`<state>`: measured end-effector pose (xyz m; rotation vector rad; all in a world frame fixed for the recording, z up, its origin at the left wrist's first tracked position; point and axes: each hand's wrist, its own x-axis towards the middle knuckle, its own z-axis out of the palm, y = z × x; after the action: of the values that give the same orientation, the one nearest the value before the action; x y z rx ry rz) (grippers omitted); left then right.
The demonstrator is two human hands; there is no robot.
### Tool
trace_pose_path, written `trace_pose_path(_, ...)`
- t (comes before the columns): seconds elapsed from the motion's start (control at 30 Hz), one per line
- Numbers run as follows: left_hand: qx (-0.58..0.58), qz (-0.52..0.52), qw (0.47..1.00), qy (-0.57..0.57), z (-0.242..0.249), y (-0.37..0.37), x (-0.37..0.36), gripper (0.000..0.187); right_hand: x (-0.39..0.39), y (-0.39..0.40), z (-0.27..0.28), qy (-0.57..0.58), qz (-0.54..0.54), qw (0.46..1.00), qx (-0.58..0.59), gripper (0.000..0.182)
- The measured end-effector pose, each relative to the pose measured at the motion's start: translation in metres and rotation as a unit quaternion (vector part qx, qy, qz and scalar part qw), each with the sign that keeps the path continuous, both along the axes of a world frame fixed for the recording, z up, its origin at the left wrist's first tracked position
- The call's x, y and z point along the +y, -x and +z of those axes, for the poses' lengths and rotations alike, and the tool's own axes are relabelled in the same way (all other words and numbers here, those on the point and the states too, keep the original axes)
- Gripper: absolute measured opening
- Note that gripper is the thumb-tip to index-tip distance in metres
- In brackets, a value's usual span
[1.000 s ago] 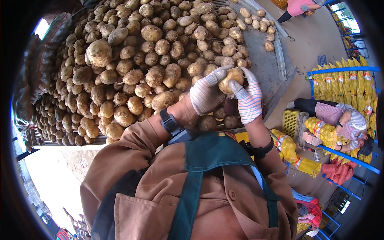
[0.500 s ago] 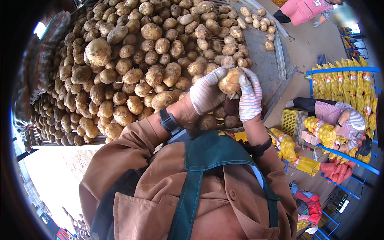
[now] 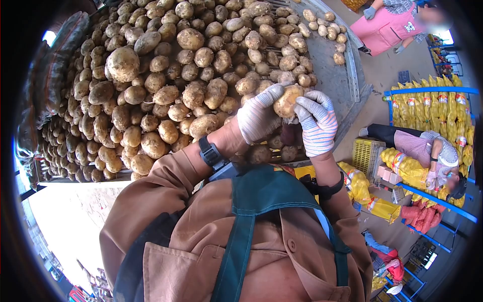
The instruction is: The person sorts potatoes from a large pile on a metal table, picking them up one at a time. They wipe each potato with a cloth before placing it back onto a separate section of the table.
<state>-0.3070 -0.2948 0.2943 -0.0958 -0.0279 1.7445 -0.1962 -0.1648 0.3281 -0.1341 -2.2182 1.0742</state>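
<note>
A brown potato [image 3: 287, 102] with a paler patch is held up before my chest, over the heap. My left hand [image 3: 260, 115], in a whitish knitted glove, is closed around its left side, thumb along the top. My right hand [image 3: 318, 123], in a striped glove, has its fingers bent, the tips pressed at the potato's right edge. Below and between the hands, a dark reddish potato [image 3: 289, 135] and others are partly hidden. The large heap of soil-covered potatoes [image 3: 166, 95] spreads to the left.
Small potatoes [image 3: 329, 27] lie on the grey metal table edge [image 3: 347, 75]. Filled yellow net bags [image 3: 432, 108] hang behind a blue rail [image 3: 437, 91]. A yellow crate [image 3: 363, 155] stands on the right. One person in a pink apron [image 3: 385, 30] and other workers are nearby.
My right hand's fingers have slid from around the potato to its right edge and bent more. The potato has turned slightly. At top right, the person in pink has come further into view.
</note>
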Motion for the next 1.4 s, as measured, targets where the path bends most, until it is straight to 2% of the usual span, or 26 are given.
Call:
trace_pose_path(0.07, -0.009, -0.012, 1.0, -0.007, -0.001, -0.001, 0.002, 0.046, -0.002, 0.0, 0.004, 0.014, -0.031, 0.999, 0.003, 0.022)
trace_pose_path(0.1, -0.27, -0.08, 0.958, -0.054, 0.001, 0.002, 0.0, 0.045, 0.0, 0.001, 0.0, 0.06, -0.048, 0.997, 0.016, 0.018)
trace_pose_path(0.13, -0.51, -0.14, 0.843, -0.095, 0.003, 0.008, -0.003, 0.045, 0.001, 0.001, -0.004, 0.105, -0.064, 0.992, 0.029, 0.014)
trace_pose_path(0.2, -0.696, -0.187, 0.68, -0.133, 0.002, 0.014, -0.005, 0.043, 0.003, -0.005, -0.008, 0.206, -0.096, 0.974, -0.006, 0.012)
trace_pose_path(0.23, -0.682, -0.187, 0.694, -0.135, -0.002, 0.015, -0.005, 0.043, 0.002, -0.008, -0.008, 0.138, -0.074, 0.988, 0.002, 0.02)
trace_pose_path(0.3, -0.506, -0.153, 0.842, -0.106, 0.0, 0.013, -0.005, 0.042, -0.001, -0.01, -0.006, -0.02, -0.043, 0.999, 0.003, 0.038)
trace_pose_path(0.37, -0.119, -0.066, 0.99, -0.031, 0.01, 0.005, -0.004, 0.041, -0.001, -0.011, -0.007, -0.19, -0.032, 0.981, -0.015, 0.063)
trace_pose_path(0.43, -0.522, -0.161, 0.828, -0.129, 0.005, 0.005, -0.004, 0.042, -0.004, -0.01, -0.003, -0.221, -0.027, 0.975, -0.024, 0.044)
trace_pose_path(0.47, -0.579, -0.18, 0.784, -0.134, 0.001, 0.007, -0.004, 0.042, -0.004, -0.01, -0.004, -0.22, -0.026, 0.975, -0.031, 0.035)
trace_pose_path(0.53, -0.684, -0.218, 0.684, -0.133, -0.006, 0.011, -0.004, 0.042, -0.006, -0.007, -0.005, -0.031, -0.083, 0.996, 0.018, 0.018)
trace_pose_path(0.67, -0.685, -0.261, 0.673, -0.097, -0.006, 0.015, -0.007, 0.042, 0.021, -0.011, -0.03, 0.272, -0.182, 0.943, -0.06, 0.017)
trace_pose_path(0.7, -0.694, -0.271, 0.661, -0.089, -0.011, 0.016, -0.007, 0.043, 0.032, -0.016, -0.028, 0.179, -0.185, 0.949, -0.185, 0.028)
trace_pose_path(0.8, -0.672, -0.27, 0.678, -0.128, -0.035, 0.011, -0.009, 0.047, 0.029, -0.02, -0.027, -0.127, -0.183, 0.961, -0.165, 0.042)
trace_pose_path(0.83, -0.485, -0.247, 0.833, -0.098, -0.042, 0.008, -0.007, 0.047, 0.026, -0.02, -0.019, -0.057, -0.113, 0.981, -0.148, 0.059)
trace_pose_path(0.87, -0.259, -0.242, 0.934, -0.052, -0.05, 0.005, -0.006, 0.048, 0.02, -0.02, -0.012, -0.061, -0.057, 0.989, -0.125, 0.062)
trace_pose_path(0.9, 0.196, -0.168, 0.964, 0.058, -0.054, 0.001, -0.004, 0.048, 0.012, -0.02, -0.005, -0.065, -0.003, 0.993, -0.101, 0.066)
trace_pose_path(0.93, 0.325, -0.111, 0.936, 0.081, -0.057, -0.004, 0.0, 0.046, 0.007, -0.022, -0.003, -0.068, 0.049, 0.994, -0.076, 0.069)
trace_pose_path(1.0, 0.576, -0.011, 0.798, 0.178, -0.056, -0.013, 0.007, 0.049, 0.007, -0.028, -0.013, 0.04, 0.093, 0.983, -0.154, 0.078)
trace_pose_path(1.03, 0.593, 0.026, 0.78, 0.2, -0.052, -0.019, 0.008, 0.054, 0.009, -0.029, -0.009, -0.003, 0.102, 0.981, -0.165, 0.076)
trace_pose_path(1.13, 0.73, -0.031, 0.633, 0.255, -0.031, -0.014, -0.005, 0.04, 0.01, -0.047, -0.028, 0.281, 0.082, 0.948, -0.124, 0.073)
trace_pose_path(1.17, 0.71, -0.017, 0.664, 0.235, -0.079, -0.012, -0.001, 0.037, 0.014, -0.05, -0.03, 0.403, 0.07, 0.91, -0.075, 0.065)
trace_pose_path(1.2, 0.658, -0.002, 0.707, 0.259, -0.069, -0.017, 0.004, 0.034, 0.023, -0.055, -0.033, 0.468, 0.06, 0.881, -0.047, 0.061)
trace_pose_path(1.27, 0.511, 0.037, 0.786, 0.346, -0.007, -0.036, 0.008, 0.029, 0.044, -0.076, -0.04, 0.683, 0.116, 0.721, -0.005, 0.056)
trace_pose_path(1.3, 0.557, 0.019, 0.741, 0.375, 0.003, -0.043, 0.009, 0.03, 0.049, -0.087, -0.049, 0.728, 0.095, 0.679, 0.012, 0.059)
trace_pose_path(1.33, 0.785, 0.144, 0.538, 0.271, -0.013, -0.043, 0.011, 0.037, 0.053, -0.099, -0.045, 0.762, 0.109, 0.638, 0.028, 0.061)
trace_pose_path(1.4, 0.915, 0.147, 0.255, 0.276, -0.024, -0.05, 0.009, 0.045, 0.059, -0.125, -0.037, 0.823, 0.14, 0.547, 0.057, 0.066)
